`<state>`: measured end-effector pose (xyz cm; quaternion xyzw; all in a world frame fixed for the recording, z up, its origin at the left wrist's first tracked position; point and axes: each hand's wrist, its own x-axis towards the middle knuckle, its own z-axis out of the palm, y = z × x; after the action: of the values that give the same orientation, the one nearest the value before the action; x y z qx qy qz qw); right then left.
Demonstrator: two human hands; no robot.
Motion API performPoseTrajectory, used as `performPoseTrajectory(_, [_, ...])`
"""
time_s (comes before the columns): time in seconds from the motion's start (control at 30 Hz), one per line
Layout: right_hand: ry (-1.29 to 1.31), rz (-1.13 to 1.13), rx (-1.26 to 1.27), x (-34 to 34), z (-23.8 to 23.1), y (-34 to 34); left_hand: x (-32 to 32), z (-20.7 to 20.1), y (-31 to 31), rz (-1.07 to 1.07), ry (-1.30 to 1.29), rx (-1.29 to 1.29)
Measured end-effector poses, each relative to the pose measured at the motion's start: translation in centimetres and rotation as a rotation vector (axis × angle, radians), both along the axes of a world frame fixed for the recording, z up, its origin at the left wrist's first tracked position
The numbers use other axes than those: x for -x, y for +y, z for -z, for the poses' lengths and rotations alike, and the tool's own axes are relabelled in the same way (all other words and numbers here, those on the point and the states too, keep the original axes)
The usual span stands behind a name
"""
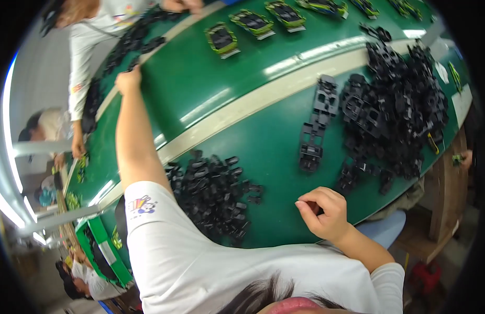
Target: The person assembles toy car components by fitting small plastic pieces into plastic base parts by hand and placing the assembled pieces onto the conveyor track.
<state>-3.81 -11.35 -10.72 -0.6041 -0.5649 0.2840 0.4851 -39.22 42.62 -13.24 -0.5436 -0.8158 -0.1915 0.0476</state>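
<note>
The left hand (128,81) is apparently touching a black plastic part (133,64) by the far pale rail (192,22), grip unclear, needing steady fingertips, while the right hand (323,213) is curling closed above the counter (276,222).

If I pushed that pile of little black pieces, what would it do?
The pile of little black pieces would probably spread apart, since they look loose and a few lie off to the side. Each one is likely light, being so small. They seem stiff, maybe hard plastic, because they look shiny and keep their shape.
</note>
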Motion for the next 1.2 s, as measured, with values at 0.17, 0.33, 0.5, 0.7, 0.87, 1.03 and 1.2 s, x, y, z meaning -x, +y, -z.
performPoseTrajectory(0.17, [-0.022, -0.023, -0.042, 0.0, -0.3, 0.7, -2.4, -0.8, -0.4, -0.143, 0.023, -0.244])
performPoseTrajectory(0.33, [0.015, 0.005, -0.062, -0.1, 0.5, 0.4, -16.8, -6.0, -17.3, 1.117, -0.187, -0.510])
performPoseTrajectory(0.5, [0.042, -0.032, -0.097, -0.1, 0.5, -0.3, -24.3, -8.7, -37.3, 1.496, -0.092, 0.187])
performPoseTrajectory(0.7, [0.070, -0.096, -0.092, -0.3, 0.3, -0.9, -25.4, -5.5, -41.1, 1.555, 0.166, 0.193])
performPoseTrajectory(0.87, [0.004, -0.178, -0.067, -0.1, 0.7, -0.9, -20.6, -8.1, -41.6, 1.269, -0.192, 0.266])
performPoseTrajectory(1.03, [-0.333, -0.238, -0.274, 4.0, 0.2, 1.8, -14.7, -11.3, -42.3, 0.792, -1.177, 0.220])
performPoseTrajectory(1.2, [-0.422, -0.207, -0.329, 5.5, 1.5, 3.7, -13.2, -9.5, -44.3, 0.755, -1.490, 0.014])
